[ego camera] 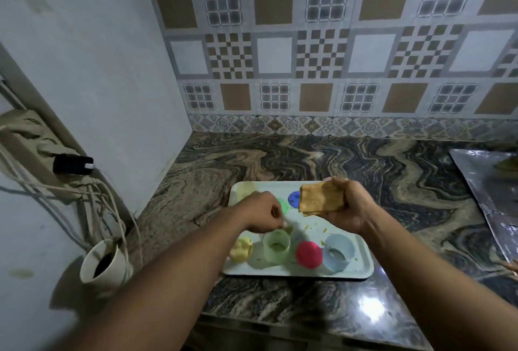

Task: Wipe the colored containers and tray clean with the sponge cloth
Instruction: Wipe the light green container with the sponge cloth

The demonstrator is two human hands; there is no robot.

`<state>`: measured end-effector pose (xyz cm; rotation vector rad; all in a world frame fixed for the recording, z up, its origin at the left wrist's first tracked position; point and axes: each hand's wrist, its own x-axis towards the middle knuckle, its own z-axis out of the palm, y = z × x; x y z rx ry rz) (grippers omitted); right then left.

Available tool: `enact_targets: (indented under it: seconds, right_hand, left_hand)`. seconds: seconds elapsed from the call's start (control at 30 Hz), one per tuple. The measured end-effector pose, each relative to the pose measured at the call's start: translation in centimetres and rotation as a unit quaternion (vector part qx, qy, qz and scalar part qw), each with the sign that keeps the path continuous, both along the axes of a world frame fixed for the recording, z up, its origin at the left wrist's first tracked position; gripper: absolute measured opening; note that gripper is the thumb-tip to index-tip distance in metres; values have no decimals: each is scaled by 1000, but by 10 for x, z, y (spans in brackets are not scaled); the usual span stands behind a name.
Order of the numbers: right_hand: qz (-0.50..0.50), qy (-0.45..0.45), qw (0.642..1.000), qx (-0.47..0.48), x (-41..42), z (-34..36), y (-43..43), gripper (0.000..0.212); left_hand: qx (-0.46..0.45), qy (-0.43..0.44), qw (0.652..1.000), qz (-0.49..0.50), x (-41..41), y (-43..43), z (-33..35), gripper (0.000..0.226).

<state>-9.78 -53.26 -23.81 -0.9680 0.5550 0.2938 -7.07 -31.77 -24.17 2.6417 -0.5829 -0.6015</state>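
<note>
A: While the right hand (349,207) grips the folded tan cloth (321,196) above the far side of the tray (297,273), where are the containers?
B: Along the near edge of that pale, round-cornered tray: a see-through green cup (276,249), a rounded pink container (308,254), a see-through blue cup (337,255).
A: And the left hand (262,214)?
B: Fingers curled just above the green cup; whether they pinch anything, I cannot tell.

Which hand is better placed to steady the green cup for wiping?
Probably left: the left hand is right by the green cup, while the right hand is busy gripping the sponge cloth.
</note>
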Motion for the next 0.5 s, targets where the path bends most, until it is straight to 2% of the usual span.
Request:
enact_targets:
  seconds: [0.07, 0.1, 0.17, 0.27, 0.37, 0.5]
  right_hand:
    - [-14, 13, 1000, 16, -7, -4, -6, 33]
    - [-21, 17, 999, 32, -10, -6, -7, 40]
    - [-33, 21, 998, 59, -13, -18, -10, 66]
    - [-54, 29, 993, 101, -16, -26, -8, 83]
    - [-69, 33, 991, 109, -20, -31, -4, 82]
    - [-92, 26, 992, 85, -24, -37, 1, 70]
  left_hand:
    - [64, 8, 997, -36, -11, -5, -18, 30]
    - [91, -1, 995, -44, -14, -7, -24, 37]
    - [135, -30, 989, -57, -20, -8, -36, 45]
    - [154, -68, 983, -72, -25, -8, -44, 33]
    - [157, -108, 978, -81, -28, -6, -50, 15]
    - [125, -175, 975, -59, -27, -2, -56, 24]
